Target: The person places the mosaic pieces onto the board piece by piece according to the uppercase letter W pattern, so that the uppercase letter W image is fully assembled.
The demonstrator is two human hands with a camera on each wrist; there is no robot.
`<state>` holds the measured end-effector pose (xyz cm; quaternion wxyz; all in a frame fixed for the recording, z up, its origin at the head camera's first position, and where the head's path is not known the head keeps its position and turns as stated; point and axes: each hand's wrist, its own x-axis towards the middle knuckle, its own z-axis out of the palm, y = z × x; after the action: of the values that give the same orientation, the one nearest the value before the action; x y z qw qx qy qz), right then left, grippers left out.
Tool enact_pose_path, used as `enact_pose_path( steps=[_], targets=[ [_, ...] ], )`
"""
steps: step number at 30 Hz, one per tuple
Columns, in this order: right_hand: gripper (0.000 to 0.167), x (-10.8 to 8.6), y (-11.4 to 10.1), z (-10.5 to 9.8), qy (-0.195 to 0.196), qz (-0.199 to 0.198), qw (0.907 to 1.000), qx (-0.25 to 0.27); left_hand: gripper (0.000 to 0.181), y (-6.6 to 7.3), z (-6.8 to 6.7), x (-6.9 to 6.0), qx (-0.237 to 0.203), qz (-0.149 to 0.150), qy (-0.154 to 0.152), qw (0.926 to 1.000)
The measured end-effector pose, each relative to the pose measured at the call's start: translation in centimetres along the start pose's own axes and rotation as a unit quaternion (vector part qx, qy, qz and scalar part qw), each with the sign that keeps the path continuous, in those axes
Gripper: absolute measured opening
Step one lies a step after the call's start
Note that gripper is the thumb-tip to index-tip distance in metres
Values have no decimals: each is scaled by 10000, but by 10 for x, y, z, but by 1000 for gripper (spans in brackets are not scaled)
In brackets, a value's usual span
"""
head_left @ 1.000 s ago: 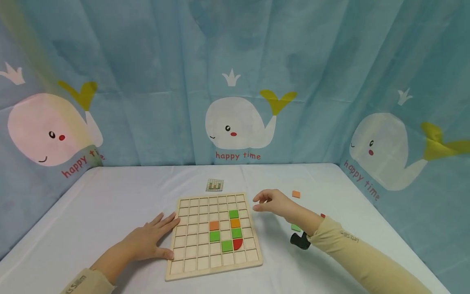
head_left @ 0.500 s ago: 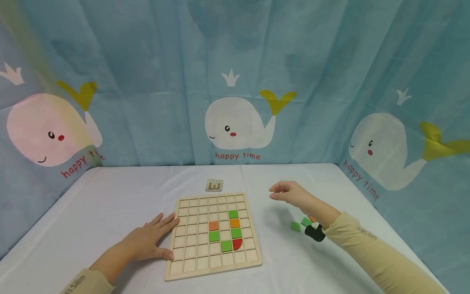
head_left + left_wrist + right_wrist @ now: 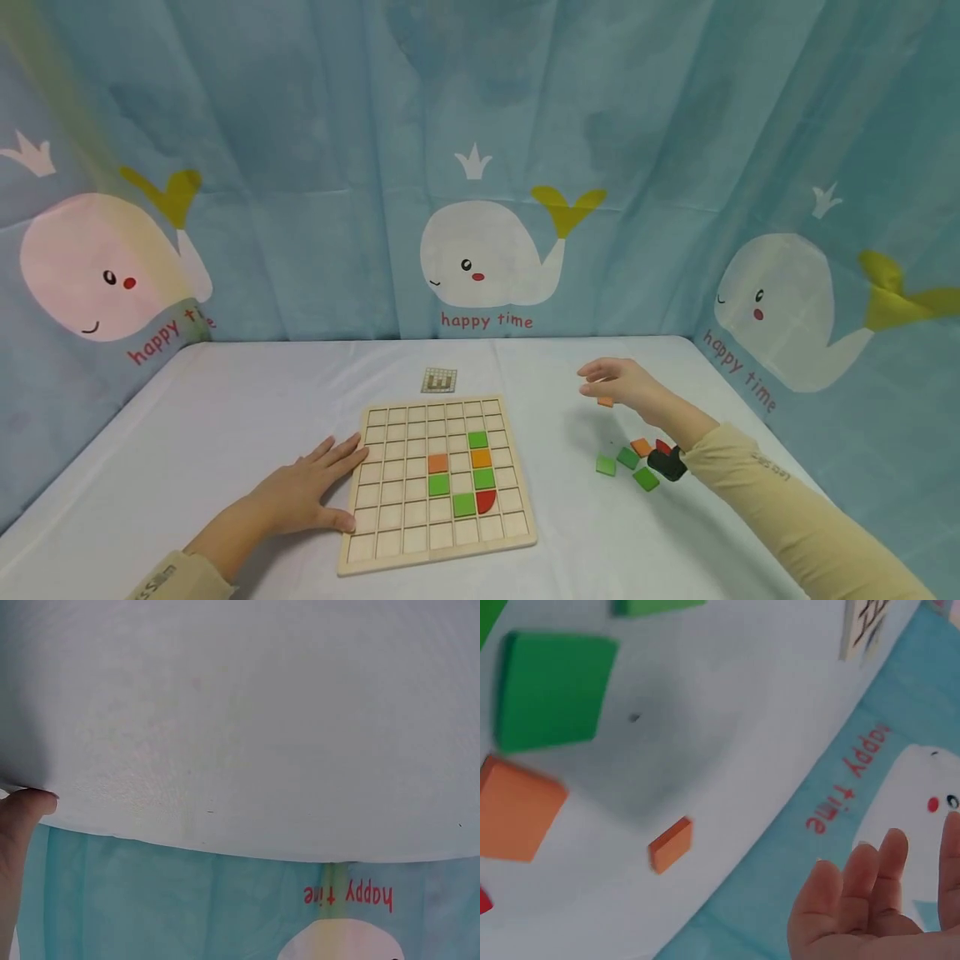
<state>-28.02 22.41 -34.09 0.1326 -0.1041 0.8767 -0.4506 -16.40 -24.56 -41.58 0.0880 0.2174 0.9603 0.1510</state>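
A person's left hand lies flat with fingers spread, its fingertips and thumb touching the left edge of a square pale wooden grid board, and it grips nothing. The board sits near the middle of the white-covered counter.

Toward the board's right side, one column carries, from far to near, a green square tile, an orange square tile, another green tile and a red piece with one rounded corner. Just left of the red piece lies a green square; farther left, an orange-red square stands directly beyond a green one.

The right hand is raised over the counter, right of the board, with loosely bent fingers holding nothing. Below it lies a loose orange tile. Nearer are three loose green tiles, a second loose orange tile and a red piece partly hidden by a black object at the right sleeve.

A small grid-printed card lies just beyond the board. A blue curtain with whales and "happy time" lettering hangs behind the counter.
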Motion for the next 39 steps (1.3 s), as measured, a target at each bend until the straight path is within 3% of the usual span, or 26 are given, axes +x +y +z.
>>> enact_pose_path(
  steps=[7,14,21,32,39],
  targets=[
    [58,10,19,-17,-126,44,9997,-203,103,-1,0,1,25,-10,27,10000],
    [59,20,39,-31,-327,-265,9979,-490,103,-2,0,1,74,-33,35,10000],
    [61,28,58,-39,-564,-240,9942,-879,103,-1,1,2,-30,-71,-13,10000],
    [62,45,70,-46,-1231,-42,9834,-1334,104,-2,0,1,5,-118,-76,9999],
    [60,55,75,-49,-1380,482,9820,-1196,104,-1,1,1,12,-101,-59,9999]
  ],
)
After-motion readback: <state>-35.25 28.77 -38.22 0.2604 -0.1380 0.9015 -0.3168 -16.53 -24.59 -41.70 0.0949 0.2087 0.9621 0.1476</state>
